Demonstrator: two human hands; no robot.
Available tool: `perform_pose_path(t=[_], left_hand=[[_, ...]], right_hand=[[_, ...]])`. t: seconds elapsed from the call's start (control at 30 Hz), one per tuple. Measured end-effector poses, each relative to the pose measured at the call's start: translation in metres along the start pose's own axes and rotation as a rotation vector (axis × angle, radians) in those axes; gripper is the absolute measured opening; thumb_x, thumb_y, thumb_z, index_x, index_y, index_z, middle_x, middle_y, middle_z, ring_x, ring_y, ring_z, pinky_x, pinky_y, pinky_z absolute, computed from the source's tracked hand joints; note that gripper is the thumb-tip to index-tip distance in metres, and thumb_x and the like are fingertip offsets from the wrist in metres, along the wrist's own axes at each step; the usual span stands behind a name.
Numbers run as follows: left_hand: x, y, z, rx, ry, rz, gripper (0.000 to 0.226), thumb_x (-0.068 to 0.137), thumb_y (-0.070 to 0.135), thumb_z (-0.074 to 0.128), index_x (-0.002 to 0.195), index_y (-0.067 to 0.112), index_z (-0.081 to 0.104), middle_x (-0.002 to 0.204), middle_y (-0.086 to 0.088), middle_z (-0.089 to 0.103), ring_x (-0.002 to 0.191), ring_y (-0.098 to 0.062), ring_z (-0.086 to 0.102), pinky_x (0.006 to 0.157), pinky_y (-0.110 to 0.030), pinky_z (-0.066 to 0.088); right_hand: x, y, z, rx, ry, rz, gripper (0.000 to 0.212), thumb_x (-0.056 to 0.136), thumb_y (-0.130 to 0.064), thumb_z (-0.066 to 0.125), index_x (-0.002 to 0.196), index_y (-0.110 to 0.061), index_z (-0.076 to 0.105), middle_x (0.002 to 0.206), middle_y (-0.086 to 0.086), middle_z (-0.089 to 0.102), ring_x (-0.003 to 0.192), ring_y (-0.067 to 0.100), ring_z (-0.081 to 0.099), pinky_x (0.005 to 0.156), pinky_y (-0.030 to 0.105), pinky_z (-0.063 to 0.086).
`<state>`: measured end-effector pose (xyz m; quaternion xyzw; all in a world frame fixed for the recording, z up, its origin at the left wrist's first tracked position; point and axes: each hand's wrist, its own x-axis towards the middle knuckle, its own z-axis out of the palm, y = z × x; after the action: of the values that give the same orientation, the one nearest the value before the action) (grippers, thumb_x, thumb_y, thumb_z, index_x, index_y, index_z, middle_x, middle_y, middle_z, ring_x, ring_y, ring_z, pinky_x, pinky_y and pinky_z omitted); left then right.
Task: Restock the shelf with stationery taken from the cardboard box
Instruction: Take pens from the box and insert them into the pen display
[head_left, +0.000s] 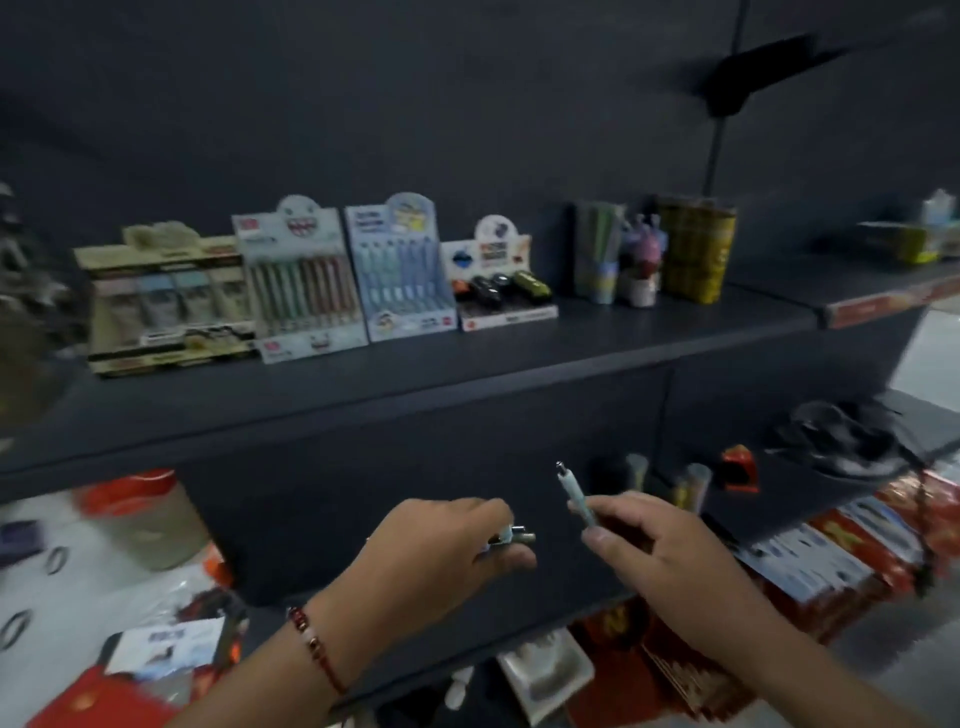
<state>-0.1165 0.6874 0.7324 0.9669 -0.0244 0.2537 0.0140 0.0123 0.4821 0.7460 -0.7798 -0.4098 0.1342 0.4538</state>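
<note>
Left hand (447, 545), beaded red bracelet (314, 647) at wrist, fingers curled, pinching; right hand (649, 540) raised alongside, fingers curled, thumb forward, gripping.

The scene is dim, the dark shelf (467, 358) and back wall swallowing most of the light. Brighter patches show at the lower left and far right (pale floor, slightly washed out). Everything is soft with motion blur, worst at the left edge, where shapes smear. Printed text on the pen display boxes (301, 280) is unreadable. Straight shelf edges bow from wide-angle distortion.
</note>
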Motion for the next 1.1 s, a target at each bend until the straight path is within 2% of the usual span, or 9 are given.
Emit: perform_pose_path(t=[0.13, 0.27, 0.4, 0.5, 0.6, 0.73, 0.9, 1.03, 1.1], left_hand=[[0.008, -0.067, -0.021, 0.087, 0.099, -0.097, 0.05, 0.097, 0.068, 0.032, 0.081, 0.026, 0.053, 0.065, 0.011, 0.057, 0.051, -0.011, 0.051, 0.04, -0.028, 0.039], [0.031, -0.138, -0.04, 0.206, 0.145, -0.18, 0.05, 0.098, 0.066, 0.031, 0.078, 0.025, 0.05, 0.061, 0.009, 0.053, 0.048, -0.012, 0.049, 0.039, -0.03, 0.04], [0.056, -0.201, -0.051, 0.282, 0.135, -0.277, 0.049, 0.097, 0.065, 0.031, 0.077, 0.024, 0.048, 0.057, 0.008, 0.051, 0.047, -0.013, 0.048, 0.039, -0.028, 0.034], [0.062, -0.243, -0.051, 0.404, 0.063, -0.394, 0.052, 0.094, 0.069, 0.025, 0.093, 0.03, 0.06, 0.064, 0.009, 0.064, 0.051, -0.01, 0.058, 0.04, -0.022, 0.033], [0.061, -0.271, -0.044, 0.315, 0.053, -0.509, 0.067, 0.086, 0.079, 0.017, 0.123, 0.038, 0.055, 0.099, 0.01, 0.073, 0.081, -0.012, 0.069, 0.058, -0.025, 0.045], [0.075, -0.291, -0.042, 0.244, 0.042, -0.545, 0.074, 0.082, 0.077, 0.017, 0.132, 0.036, 0.053, 0.107, 0.009, 0.071, 0.092, -0.013, 0.068, 0.064, -0.025, 0.043], [0.108, -0.317, -0.027, 0.275, 0.022, -0.413, 0.062, 0.089, 0.072, 0.022, 0.128, 0.034, 0.053, 0.091, 0.005, 0.072, 0.078, -0.015, 0.069, 0.064, -0.03, 0.052], [0.132, -0.336, -0.013, 0.283, 0.05, -0.252, 0.053, 0.097, 0.063, 0.027, 0.123, 0.028, 0.056, 0.087, 0.005, 0.071, 0.06, -0.012, 0.064, 0.049, -0.023, 0.042], [0.13, -0.343, -0.008, 0.278, 0.073, -0.237, 0.045, 0.097, 0.057, 0.032, 0.117, 0.024, 0.056, 0.078, 0.006, 0.068, 0.052, -0.009, 0.059, 0.043, -0.02, 0.036]], right_hand=[[0.081, -0.017, 0.021, 0.058, -0.033, -0.099, 0.024, 0.091, -0.032, 0.065, 0.107, -0.05, 0.062, 0.099, -0.032, 0.067, 0.094, -0.01, 0.062, 0.079, 0.012, 0.05], [0.172, -0.032, 0.043, 0.171, -0.076, -0.174, 0.019, 0.091, -0.029, 0.066, 0.105, -0.041, 0.068, 0.092, -0.009, 0.073, 0.087, 0.007, 0.068, 0.079, 0.025, 0.054], [0.266, -0.039, 0.062, 0.331, -0.091, -0.162, 0.016, 0.089, -0.025, 0.068, 0.104, -0.031, 0.071, 0.097, -0.011, 0.074, 0.094, 0.006, 0.069, 0.089, 0.036, 0.055], [0.332, -0.05, 0.087, 0.409, -0.1, -0.147, 0.01, 0.087, -0.021, 0.07, 0.097, -0.021, 0.073, 0.093, -0.001, 0.074, 0.092, 0.014, 0.07, 0.094, 0.047, 0.052], [0.382, -0.067, 0.106, 0.422, -0.139, -0.209, 0.011, 0.091, -0.024, 0.064, 0.088, -0.019, 0.073, 0.092, 0.001, 0.073, 0.088, 0.011, 0.069, 0.082, 0.035, 0.055], [0.422, -0.083, 0.109, 0.436, -0.134, -0.227, 0.019, 0.093, -0.037, 0.06, 0.093, -0.026, 0.074, 0.09, -0.007, 0.073, 0.082, 0.004, 0.067, 0.073, 0.024, 0.052], [0.471, -0.092, 0.099, 0.383, 0.019, -0.322, 0.013, 0.096, -0.034, 0.058, 0.092, -0.035, 0.069, 0.08, -0.01, 0.071, 0.073, -0.003, 0.065, 0.07, 0.021, 0.051], [0.501, -0.093, 0.121, 0.257, 0.145, -0.405, 0.017, 0.099, -0.029, 0.057, 0.097, -0.02, 0.07, 0.085, -0.007, 0.069, 0.079, 0.001, 0.065, 0.077, 0.026, 0.053], [0.511, -0.091, 0.137, 0.185, 0.163, -0.431, 0.012, 0.098, -0.026, 0.057, 0.093, -0.02, 0.067, 0.082, -0.007, 0.067, 0.077, -0.003, 0.063, 0.072, 0.016, 0.048]])
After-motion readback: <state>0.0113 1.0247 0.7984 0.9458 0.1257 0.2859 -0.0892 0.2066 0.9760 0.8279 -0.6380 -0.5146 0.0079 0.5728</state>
